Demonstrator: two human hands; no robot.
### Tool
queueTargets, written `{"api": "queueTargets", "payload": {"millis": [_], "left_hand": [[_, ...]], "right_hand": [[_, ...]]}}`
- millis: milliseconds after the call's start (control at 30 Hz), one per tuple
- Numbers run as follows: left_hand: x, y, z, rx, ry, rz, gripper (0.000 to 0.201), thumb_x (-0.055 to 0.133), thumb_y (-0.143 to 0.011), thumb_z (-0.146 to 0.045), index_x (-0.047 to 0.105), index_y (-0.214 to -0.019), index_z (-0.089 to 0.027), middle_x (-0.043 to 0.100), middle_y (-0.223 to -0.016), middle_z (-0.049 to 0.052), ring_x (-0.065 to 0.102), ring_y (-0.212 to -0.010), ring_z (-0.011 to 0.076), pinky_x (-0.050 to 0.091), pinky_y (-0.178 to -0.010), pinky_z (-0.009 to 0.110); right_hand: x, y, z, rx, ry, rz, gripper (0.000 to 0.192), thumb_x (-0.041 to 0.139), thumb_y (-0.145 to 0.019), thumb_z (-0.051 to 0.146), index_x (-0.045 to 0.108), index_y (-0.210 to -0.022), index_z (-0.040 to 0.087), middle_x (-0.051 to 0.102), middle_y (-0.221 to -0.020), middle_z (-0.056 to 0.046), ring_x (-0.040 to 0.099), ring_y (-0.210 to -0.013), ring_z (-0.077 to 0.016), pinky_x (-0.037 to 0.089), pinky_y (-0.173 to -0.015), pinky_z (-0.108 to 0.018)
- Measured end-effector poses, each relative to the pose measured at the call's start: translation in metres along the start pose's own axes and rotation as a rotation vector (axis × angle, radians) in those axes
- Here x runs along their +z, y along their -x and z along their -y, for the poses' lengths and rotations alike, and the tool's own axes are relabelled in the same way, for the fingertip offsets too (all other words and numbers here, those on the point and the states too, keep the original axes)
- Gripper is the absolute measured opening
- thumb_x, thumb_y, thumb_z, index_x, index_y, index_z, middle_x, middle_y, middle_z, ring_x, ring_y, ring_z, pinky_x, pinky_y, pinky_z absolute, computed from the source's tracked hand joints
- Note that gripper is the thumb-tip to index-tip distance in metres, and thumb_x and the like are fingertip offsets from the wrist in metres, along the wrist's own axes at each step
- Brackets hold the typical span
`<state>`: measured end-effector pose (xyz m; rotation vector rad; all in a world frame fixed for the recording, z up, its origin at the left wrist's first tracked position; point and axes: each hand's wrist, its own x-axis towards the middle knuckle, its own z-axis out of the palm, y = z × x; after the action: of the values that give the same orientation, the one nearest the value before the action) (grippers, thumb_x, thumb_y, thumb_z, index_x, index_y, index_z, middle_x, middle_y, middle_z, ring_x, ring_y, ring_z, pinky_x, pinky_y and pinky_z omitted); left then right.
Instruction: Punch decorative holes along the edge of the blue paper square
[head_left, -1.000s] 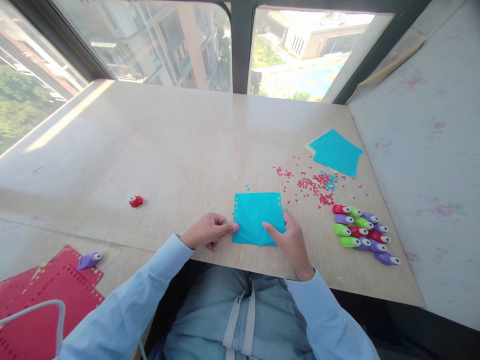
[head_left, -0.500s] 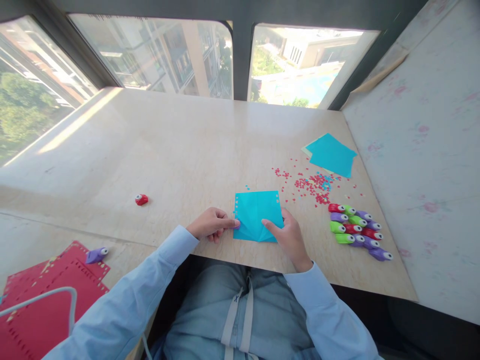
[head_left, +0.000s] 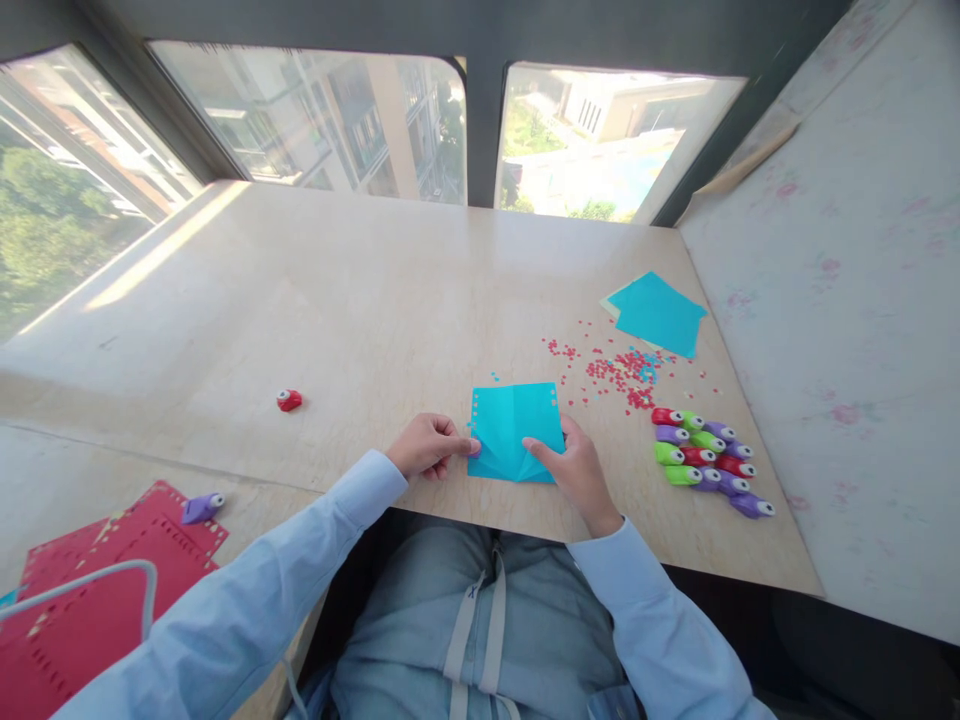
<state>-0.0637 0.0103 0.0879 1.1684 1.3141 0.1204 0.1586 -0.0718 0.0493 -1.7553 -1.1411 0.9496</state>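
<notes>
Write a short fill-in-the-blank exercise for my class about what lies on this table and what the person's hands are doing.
1. Both hands, the left hand and the right hand, pinch a sheet of ____ paper.
2. The lone small punch out on the table is ____.
3. The cluster of punches lies to the ____ of the right hand.
4. The purple punch rests on the edge of the ____ sheets.

Missing words: blue; red; right; red

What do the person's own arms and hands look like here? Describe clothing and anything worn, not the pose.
Both arms wear long light blue sleeves, the left sleeve and the right sleeve, loosely creased and ending in plain cuffs at the wrists. The left hand and right hand are bare: no gloves, and no rings or watch show. No markings or logos are visible on the fabric.
</notes>
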Motion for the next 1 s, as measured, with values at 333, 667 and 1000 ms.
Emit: {"api": "queueTargets", "payload": {"millis": [333,667,1000], "left_hand": [[0.0036,0.0033,-0.0025,-0.044,0.058,-0.012,0.044,0.08,-0.063,-0.041,0.042,-0.061,-0.018,0.053,-0.046,-0.001,0.055,-0.04,0.0141,0.039,-0.034,0.019],[0.0033,0.0016,-0.001,-0.07,0.081,0.001,0.051,0.085,-0.057,-0.046,0.043,-0.062,-0.018,0.055,-0.049,0.0,0.06,-0.047,0.0155,0.044,-0.039,0.02],[-0.0051,-0.0055,0.0013,-0.076,0.099,0.062,0.053,0.087,-0.051,-0.049,0.048,-0.065,-0.016,0.059,-0.052,0.001,0.061,-0.048,0.0154,0.042,-0.039,0.019]], "right_hand": [[-0.0009,-0.0011,-0.0015,-0.014,-0.047,0.027,0.045,0.07,-0.073,0.047,0.062,-0.105,0.016,0.067,-0.095,-0.008,0.06,-0.079,-0.022,0.05,-0.075,-0.036],[-0.0058,-0.0049,-0.002,-0.034,-0.064,0.045,0.049,0.071,-0.071,0.046,0.062,-0.108,0.015,0.067,-0.102,-0.01,0.062,-0.087,-0.0246,0.05,-0.08,-0.038],[-0.0059,-0.0048,-0.0061,-0.082,-0.015,0.043,0.048,0.07,-0.073,0.05,0.062,-0.105,0.015,0.067,-0.096,-0.008,0.06,-0.082,-0.0224,0.049,-0.076,-0.035]]}}
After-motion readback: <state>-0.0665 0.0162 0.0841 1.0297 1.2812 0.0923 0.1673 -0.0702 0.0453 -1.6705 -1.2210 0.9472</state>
